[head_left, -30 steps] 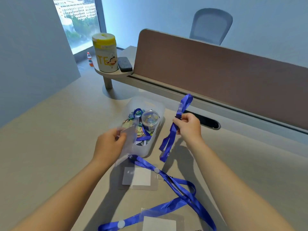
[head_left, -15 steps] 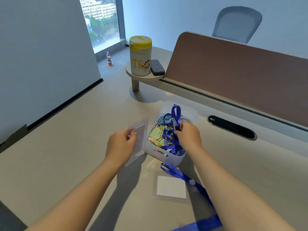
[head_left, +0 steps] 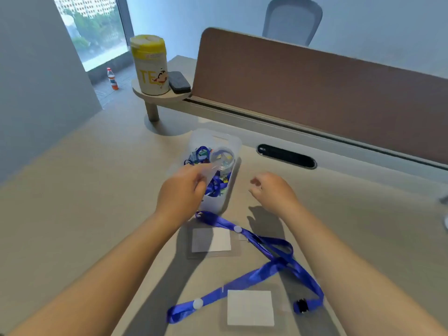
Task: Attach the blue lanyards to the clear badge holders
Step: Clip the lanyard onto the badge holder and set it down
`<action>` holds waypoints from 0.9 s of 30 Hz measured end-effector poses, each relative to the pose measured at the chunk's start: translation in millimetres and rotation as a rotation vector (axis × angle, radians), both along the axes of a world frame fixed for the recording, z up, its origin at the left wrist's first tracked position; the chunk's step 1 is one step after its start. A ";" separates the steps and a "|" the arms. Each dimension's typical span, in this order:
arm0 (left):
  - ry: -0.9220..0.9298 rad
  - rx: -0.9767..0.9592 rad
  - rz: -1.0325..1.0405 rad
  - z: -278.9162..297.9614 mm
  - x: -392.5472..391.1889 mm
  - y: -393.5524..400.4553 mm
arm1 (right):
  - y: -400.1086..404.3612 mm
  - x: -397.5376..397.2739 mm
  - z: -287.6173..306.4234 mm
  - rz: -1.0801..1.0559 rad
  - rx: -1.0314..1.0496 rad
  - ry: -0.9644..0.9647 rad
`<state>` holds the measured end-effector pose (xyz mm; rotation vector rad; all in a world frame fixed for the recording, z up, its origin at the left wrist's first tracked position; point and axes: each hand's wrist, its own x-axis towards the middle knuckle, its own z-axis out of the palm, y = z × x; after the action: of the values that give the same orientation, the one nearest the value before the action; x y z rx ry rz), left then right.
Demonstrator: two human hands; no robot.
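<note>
My left hand (head_left: 180, 191) pinches a clear badge holder (head_left: 206, 170), blurred, over the near end of a translucent bin (head_left: 217, 138). Inside the bin lie blue lanyards (head_left: 215, 186) and a small clear round box (head_left: 223, 157). To the right of the bin my right hand (head_left: 274, 191) hovers with its fingers loosely curled and nothing in them. Two more clear badge holders lie flat on the table, one (head_left: 211, 240) just below the bin and one (head_left: 251, 307) nearer me. A long blue lanyard (head_left: 274, 264) snakes across the table between them.
A brown divider panel (head_left: 315, 93) runs along the back of the desk, with a black cable slot (head_left: 286, 156) in front of it. A yellow-lidded canister (head_left: 149, 66) and a black eraser (head_left: 179, 82) stand on a small raised shelf. An office chair (head_left: 293, 18) stands behind the panel.
My right hand has let the blue lanyard go into the bin and drawn away to the right, with nothing in it. My left hand has brought the badge holder over the bin.
</note>
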<state>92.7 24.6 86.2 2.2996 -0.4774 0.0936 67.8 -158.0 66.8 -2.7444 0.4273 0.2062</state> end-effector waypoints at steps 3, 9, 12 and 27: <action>-0.074 0.078 -0.148 -3.7 -27.1 -37.5 | -39.1 -54.7 -0.3 -0.092 0.012 0.029; -0.109 0.146 -0.420 -21.4 -92.0 -110.5 | -108.3 -171.5 -15.7 -0.316 0.013 0.138; -0.024 0.235 -0.491 -31.7 -122.1 -136.2 | -123.2 -216.0 -32.9 -0.382 0.075 0.175; -0.021 0.433 -0.516 -61.5 -178.5 -156.1 | -120.0 -270.4 -85.5 -0.158 -0.035 0.307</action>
<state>-85.9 -131.5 24.7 2.5053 -1.1791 -0.2634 -202.6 -278.0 -18.7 -2.7020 0.7315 0.5872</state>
